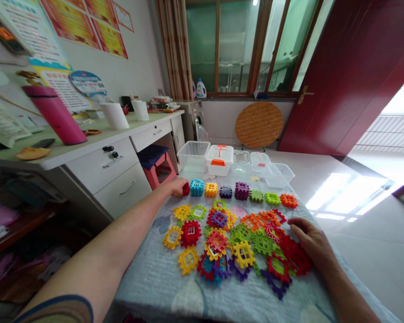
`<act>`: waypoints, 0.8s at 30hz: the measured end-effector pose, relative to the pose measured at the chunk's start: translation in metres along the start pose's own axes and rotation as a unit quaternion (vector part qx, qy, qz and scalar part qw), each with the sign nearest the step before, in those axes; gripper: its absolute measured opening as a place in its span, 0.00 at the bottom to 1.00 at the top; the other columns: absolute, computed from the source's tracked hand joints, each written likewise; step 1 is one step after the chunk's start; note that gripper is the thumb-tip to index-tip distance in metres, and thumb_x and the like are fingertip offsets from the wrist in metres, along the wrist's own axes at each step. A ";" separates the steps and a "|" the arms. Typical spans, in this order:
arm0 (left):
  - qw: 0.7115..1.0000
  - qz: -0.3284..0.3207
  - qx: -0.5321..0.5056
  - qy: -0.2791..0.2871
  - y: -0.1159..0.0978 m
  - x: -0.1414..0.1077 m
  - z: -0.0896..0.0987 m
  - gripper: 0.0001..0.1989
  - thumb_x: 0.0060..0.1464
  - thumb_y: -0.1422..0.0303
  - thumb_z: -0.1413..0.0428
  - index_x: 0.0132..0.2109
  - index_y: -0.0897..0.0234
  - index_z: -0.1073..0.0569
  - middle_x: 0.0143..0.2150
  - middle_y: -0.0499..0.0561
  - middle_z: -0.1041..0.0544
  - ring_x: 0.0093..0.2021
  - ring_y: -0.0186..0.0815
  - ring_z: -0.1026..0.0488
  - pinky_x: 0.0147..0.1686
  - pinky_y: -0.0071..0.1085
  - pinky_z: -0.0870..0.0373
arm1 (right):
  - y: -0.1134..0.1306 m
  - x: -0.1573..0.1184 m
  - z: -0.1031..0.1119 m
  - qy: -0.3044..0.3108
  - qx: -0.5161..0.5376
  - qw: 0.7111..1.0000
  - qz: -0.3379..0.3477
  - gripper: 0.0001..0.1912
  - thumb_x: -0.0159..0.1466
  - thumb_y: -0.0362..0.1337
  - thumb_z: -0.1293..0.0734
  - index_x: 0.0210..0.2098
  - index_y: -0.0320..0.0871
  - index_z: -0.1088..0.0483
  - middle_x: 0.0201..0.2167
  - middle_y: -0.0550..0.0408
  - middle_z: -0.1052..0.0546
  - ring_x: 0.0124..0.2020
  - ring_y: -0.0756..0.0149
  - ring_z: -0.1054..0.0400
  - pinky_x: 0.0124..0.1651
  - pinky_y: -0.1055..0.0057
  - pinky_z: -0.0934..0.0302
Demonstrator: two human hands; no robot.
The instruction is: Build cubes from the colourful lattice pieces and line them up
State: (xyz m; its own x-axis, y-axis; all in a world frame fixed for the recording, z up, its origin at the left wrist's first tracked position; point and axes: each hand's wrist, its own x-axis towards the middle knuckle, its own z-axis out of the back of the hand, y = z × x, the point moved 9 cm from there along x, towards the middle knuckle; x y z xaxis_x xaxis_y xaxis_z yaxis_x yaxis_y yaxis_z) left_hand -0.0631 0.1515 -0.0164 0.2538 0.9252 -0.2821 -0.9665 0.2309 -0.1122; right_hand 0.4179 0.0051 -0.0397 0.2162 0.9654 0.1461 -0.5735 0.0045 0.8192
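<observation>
Blue cloth covers the counter in front of you, with loose plastic window-shaped pieces heaped across it. Nearest lie dark purple pieces and single yellow pieces, with green pieces overlapping beyond. Your right hand is open, thumb apart from the fingers, beside the red pieces at the heap's right edge. Rest it lightly there, since a push could tip overlapping pieces over the side.

Farther out, your left hand reaches the red bundle at the left end of a row; its fingertips meet the bundle, but you cannot tell from this view whether they grip it. Steady it low and by its sides, square to the blue bundle just beside it, and let go gently so neither shifts. Rightward run yellow, dark grey, purple, two green and orange bundles, a straight line to sight along.

Behind the row sit clear boxes and a lidded box with orange latches; hold your wrist clear of them.
</observation>
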 end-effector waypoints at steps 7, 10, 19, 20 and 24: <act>0.997 0.009 0.008 -0.074 0.000 -0.027 0.024 0.45 0.33 0.72 0.37 0.62 0.65 0.41 0.62 0.61 0.38 0.63 0.52 0.41 0.61 0.38 0.43 | 0.004 -0.001 0.001 -0.003 0.004 1.000 -0.007 0.17 0.52 0.48 0.36 0.34 0.44 0.26 0.31 0.53 0.21 0.34 0.59 0.28 0.40 0.66 0.35; 0.981 -0.027 0.002 -0.190 -0.027 -0.068 0.049 0.39 0.42 0.69 0.40 0.62 0.66 0.42 0.62 0.60 0.39 0.64 0.48 0.44 0.64 0.39 0.48 | 0.003 0.000 0.000 0.000 0.007 1.000 0.000 0.16 0.53 0.47 0.36 0.34 0.44 0.26 0.32 0.53 0.21 0.35 0.59 0.28 0.41 0.66 0.35; 0.974 -0.167 -0.086 -0.126 -0.120 -0.161 0.001 0.17 0.54 0.73 0.50 0.51 0.63 0.30 0.52 0.55 0.27 0.55 0.42 0.33 0.59 0.37 0.40 | 0.002 0.001 -0.001 0.002 0.011 1.000 0.015 0.15 0.54 0.46 0.36 0.35 0.44 0.26 0.31 0.54 0.21 0.35 0.60 0.28 0.41 0.67 0.36; 0.977 -0.164 -0.080 -0.110 -0.120 -0.163 -0.007 0.17 0.53 0.71 0.48 0.51 0.64 0.30 0.52 0.56 0.27 0.55 0.43 0.33 0.59 0.39 0.40 | 0.003 0.001 -0.001 0.002 0.012 1.000 0.018 0.15 0.54 0.46 0.36 0.34 0.44 0.26 0.31 0.54 0.21 0.34 0.60 0.28 0.40 0.67 0.36; 0.985 -0.132 -0.078 -0.082 -0.113 -0.159 -0.026 0.20 0.47 0.67 0.42 0.49 0.63 0.29 0.50 0.56 0.26 0.50 0.45 0.30 0.54 0.38 0.36 | 0.003 0.001 -0.001 0.002 0.016 1.000 0.022 0.15 0.53 0.46 0.36 0.34 0.44 0.26 0.31 0.54 0.21 0.34 0.60 0.28 0.40 0.67 0.36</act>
State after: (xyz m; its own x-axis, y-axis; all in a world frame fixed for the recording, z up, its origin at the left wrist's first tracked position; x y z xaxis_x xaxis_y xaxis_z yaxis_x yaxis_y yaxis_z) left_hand 0.0068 -0.0298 0.0164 0.4740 0.8780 -0.0674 -0.8466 0.4333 -0.3091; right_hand 0.4154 0.0064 -0.0378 0.1870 0.9657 0.1803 -0.5568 -0.0470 0.8293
